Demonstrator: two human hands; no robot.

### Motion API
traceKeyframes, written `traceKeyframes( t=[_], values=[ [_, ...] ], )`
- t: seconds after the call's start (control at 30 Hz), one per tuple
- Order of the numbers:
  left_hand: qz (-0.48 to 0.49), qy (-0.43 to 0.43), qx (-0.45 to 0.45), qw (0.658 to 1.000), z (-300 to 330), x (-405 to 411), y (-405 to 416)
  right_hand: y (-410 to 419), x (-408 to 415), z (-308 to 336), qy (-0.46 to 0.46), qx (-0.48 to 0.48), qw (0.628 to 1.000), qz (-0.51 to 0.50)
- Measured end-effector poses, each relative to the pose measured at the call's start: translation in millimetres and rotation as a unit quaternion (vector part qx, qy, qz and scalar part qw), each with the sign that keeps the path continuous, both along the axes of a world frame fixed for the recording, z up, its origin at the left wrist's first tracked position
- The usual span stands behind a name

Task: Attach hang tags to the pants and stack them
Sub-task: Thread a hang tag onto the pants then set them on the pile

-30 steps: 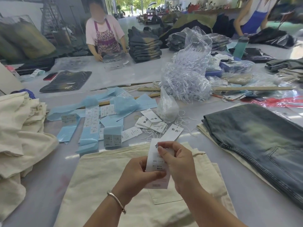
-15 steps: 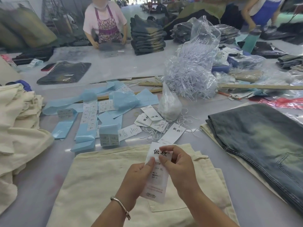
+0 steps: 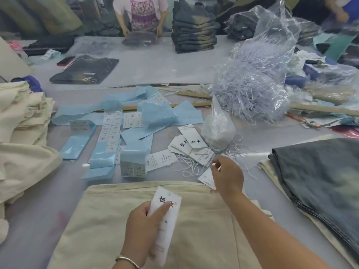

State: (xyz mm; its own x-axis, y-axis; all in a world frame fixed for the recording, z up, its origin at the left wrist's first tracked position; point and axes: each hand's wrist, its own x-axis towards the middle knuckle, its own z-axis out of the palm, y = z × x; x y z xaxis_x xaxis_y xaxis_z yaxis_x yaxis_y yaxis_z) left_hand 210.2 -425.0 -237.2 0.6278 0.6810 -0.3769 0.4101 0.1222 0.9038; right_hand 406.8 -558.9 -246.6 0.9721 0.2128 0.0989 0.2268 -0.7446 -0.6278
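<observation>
Folded cream pants (image 3: pixel 196 226) lie flat in front of me. My left hand (image 3: pixel 142 228) grips a long white hang tag (image 3: pixel 165 216) with black characters, held over the pants. My right hand (image 3: pixel 226 176) has reached forward to the loose white tags (image 3: pixel 191 147) and strings (image 3: pixel 191 167); its fingers are curled with the tips pinched close by a tag's edge, but whether they hold anything I cannot tell. Another small tag (image 3: pixel 206 178) lies partly under that hand.
Blue sticker sheets (image 3: pixel 136 150) lie ahead. A small bag of strings (image 3: pixel 217 129) and a big clear bag of plastic strips (image 3: pixel 256 78) stand behind the tags. Washed jeans (image 3: pixel 320 177) lie at right, cream pants (image 3: pixel 23 142) piled at left. A person works across the table.
My right hand let go of the tag and reached forward and right to the loose tags and strings. My left hand alone keeps the tag, lower over the pants.
</observation>
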Motion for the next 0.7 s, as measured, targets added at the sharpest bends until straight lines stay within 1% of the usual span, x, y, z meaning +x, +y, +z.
traceKeyframes(
  t=[0.07, 0.17, 0.27, 0.47, 0.5, 0.53, 0.57, 0.6, 0.63, 0.67, 0.7],
  values=[
    [0.019, 0.004, 0.002, 1.000, -4, 0, 3, 9, 26, -5, -0.002, -0.035, 0.999, 0.007],
    [0.021, 0.002, -0.015, 1.000, -5, 1, 5, 28, 53, -11, 0.051, -0.061, 0.997, 0.019],
    [0.015, -0.002, -0.019, 1.000, -5, 4, 7, 46, 64, -21, 0.097, -0.101, 0.990, 0.007],
    [0.012, -0.001, -0.032, 0.999, -8, 4, 11, 55, 68, -27, 0.143, -0.099, 0.985, 0.009],
    [0.008, -0.002, -0.031, 0.999, -7, 4, 12, 54, 68, -25, 0.151, -0.079, 0.985, 0.012],
    [0.003, -0.004, -0.031, 1.000, -7, 4, 12, 52, 67, -22, 0.162, -0.034, 0.986, 0.010],
    [0.000, -0.007, -0.033, 0.999, -6, 4, 13, 49, 65, -18, 0.179, 0.037, 0.983, 0.001],
    [0.000, -0.013, -0.038, 0.999, -4, 4, 12, 45, 63, -12, 0.208, 0.128, 0.970, -0.013],
    [-0.001, -0.022, -0.044, 0.999, -3, 4, 12, 39, 60, -6, 0.249, 0.222, 0.943, -0.023],
    [-0.002, -0.033, -0.048, 0.998, -1, 4, 11, 32, 56, 1, 0.300, 0.311, 0.902, -0.014],
    [-0.003, -0.042, -0.053, 0.998, 2, 4, 10, 26, 50, 9, 0.351, 0.393, 0.850, 0.009]
  ],
)
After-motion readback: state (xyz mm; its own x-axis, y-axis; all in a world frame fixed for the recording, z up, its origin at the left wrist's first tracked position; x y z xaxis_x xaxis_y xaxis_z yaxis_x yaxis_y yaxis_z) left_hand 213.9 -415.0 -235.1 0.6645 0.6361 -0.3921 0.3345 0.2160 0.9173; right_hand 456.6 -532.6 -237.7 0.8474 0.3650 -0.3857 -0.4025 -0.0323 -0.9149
